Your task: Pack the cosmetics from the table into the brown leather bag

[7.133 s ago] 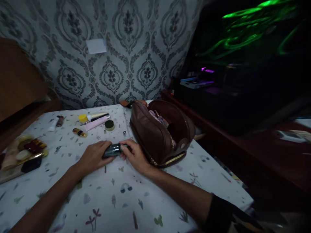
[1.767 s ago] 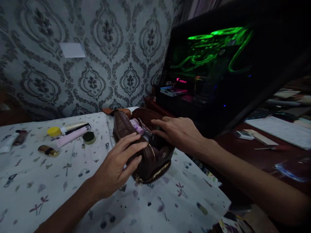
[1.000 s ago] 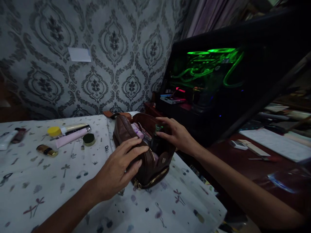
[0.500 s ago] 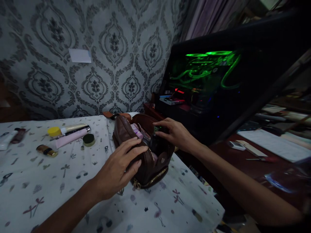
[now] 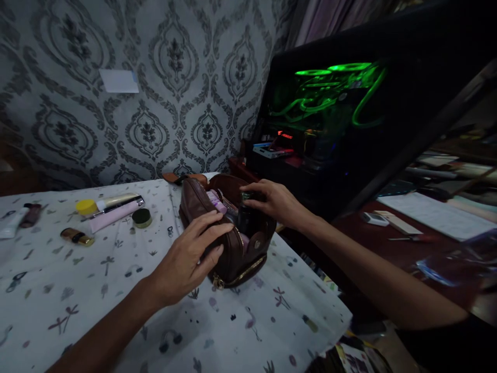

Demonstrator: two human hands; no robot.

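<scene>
A brown leather bag (image 5: 196, 204) with gold zips stands unzipped on the patterned cloth. My left hand (image 5: 190, 256) steadies its near side, fingers laid over the rim and thumb against the outer wall. Over the bag's opening, my right hand (image 5: 274, 202) grips a dark bottle (image 5: 244, 217) by its greenish top, between thumb and fingers. The bottle is upright, its lower part down inside the bag. Beside it in the bag lies a pink-and-white packet or tube (image 5: 217, 201); other contents are too dark to make out.
To the left lie a pink tube (image 5: 112, 216), a yellow-lidded jar (image 5: 86, 207), a dark round jar (image 5: 142, 218), a small brown-and-gold bottle (image 5: 76, 237) and a white tube (image 5: 13, 224). A computer case (image 5: 322, 140) with green lights stands behind on the right, above a dark red desk (image 5: 349, 233).
The view has shifted slightly. More of the dark bottle shows beneath my right hand, which stays over the bag. My left hand keeps its place on the bag's side.
</scene>
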